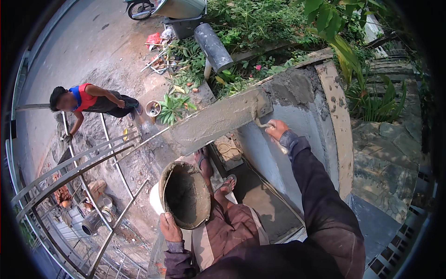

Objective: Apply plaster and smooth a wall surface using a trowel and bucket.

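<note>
My left hand grips the near edge of a mortar-caked bucket, tilted in front of my left leg. Grey wet mortar coats its inside. In my right hand is a trowel, fingers wrapped round its handle. Its blade lies against the top of a low wall, where the blade's outline merges with the grey mortar. To the left the wall top is smoothly coated; right of the trowel sits a rough, darker patch of mortar.
Metal scaffold bars stand at the left, with a co-worker bending beside them. A cable runs along the ledge by my sandalled feet. Beyond the wall are a grey cylinder and plants. Stone steps descend at the right.
</note>
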Motion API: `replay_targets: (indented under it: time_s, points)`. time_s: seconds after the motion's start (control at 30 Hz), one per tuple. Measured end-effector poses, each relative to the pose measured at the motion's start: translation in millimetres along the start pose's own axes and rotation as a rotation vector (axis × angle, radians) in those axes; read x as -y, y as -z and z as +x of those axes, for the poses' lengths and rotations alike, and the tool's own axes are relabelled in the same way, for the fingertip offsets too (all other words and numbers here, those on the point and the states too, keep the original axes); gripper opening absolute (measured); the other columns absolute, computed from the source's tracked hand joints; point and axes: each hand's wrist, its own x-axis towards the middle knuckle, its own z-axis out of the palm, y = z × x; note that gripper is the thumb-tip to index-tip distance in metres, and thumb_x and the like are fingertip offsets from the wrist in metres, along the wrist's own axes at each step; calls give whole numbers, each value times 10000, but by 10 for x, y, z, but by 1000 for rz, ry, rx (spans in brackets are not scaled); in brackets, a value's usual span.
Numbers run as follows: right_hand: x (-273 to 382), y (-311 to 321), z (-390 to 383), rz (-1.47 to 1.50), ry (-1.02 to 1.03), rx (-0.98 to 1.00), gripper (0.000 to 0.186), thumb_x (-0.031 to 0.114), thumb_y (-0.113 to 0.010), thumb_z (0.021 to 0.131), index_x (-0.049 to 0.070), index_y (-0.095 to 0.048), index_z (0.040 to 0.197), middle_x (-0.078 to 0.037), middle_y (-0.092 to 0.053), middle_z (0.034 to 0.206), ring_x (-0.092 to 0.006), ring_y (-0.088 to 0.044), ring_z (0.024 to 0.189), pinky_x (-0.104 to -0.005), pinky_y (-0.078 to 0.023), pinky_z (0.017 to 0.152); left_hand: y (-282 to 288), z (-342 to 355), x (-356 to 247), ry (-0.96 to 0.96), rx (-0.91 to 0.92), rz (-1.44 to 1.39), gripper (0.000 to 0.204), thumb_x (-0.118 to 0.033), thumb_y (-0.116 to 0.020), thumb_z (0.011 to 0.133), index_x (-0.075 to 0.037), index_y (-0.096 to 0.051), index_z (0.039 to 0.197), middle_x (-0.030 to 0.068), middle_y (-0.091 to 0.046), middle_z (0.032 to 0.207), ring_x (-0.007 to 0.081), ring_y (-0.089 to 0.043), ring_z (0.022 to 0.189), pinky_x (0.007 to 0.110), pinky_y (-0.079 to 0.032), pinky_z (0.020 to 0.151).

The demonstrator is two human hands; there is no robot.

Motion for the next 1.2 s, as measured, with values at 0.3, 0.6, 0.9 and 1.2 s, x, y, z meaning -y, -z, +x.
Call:
replay_targets:
  time_s: [0.3, 0.6, 0.9, 1.2]
  points:
    - [-878, 178, -176, -418, 87, -647, 235, 185, -577, 679, -9, -497, 786, -189, -544, 646, -293, -564, 587, -366, -442, 592, 59, 20, 131, 111, -50, 17, 349, -284, -330, 896, 0, -365, 696, 54, -317, 590, 147, -308, 561, 296, -289, 520]
    - [-389, 49, 1155, -263, -162, -1111, 399, 190, -647, 671, 42, -415, 960, -168, -565, 874, -303, -580, 716, -383, -459, 669, -247, -177, -180, 103, 106, -101, 367, -302, -332, 893, -1, -380, 688, 51, -334, 594, 138, -319, 581, 289, -295, 528]
    - [-551, 100, 433, 77, 198, -1290, 359, 202, -672, 621, 24, -468, 859, -128, -567, 754, -255, -573, 665, -352, -452, 590, -378, -264, -315, -47, 238, -68, 372, -286, -348, 891, 8, -387, 665, 86, -332, 550, 173, -319, 523, 317, -293, 495]
    - [-469, -354, -457, 479, 328, -1203, 307, 146, -641, 673, 26, -416, 842, -48, -490, 611, -109, -464, 418, -259, -405, 372, -430, -328, -319, -142, 166, -47, 336, -256, -370, 884, 0, -383, 667, 115, -346, 519, 187, -330, 477, 335, -294, 465]
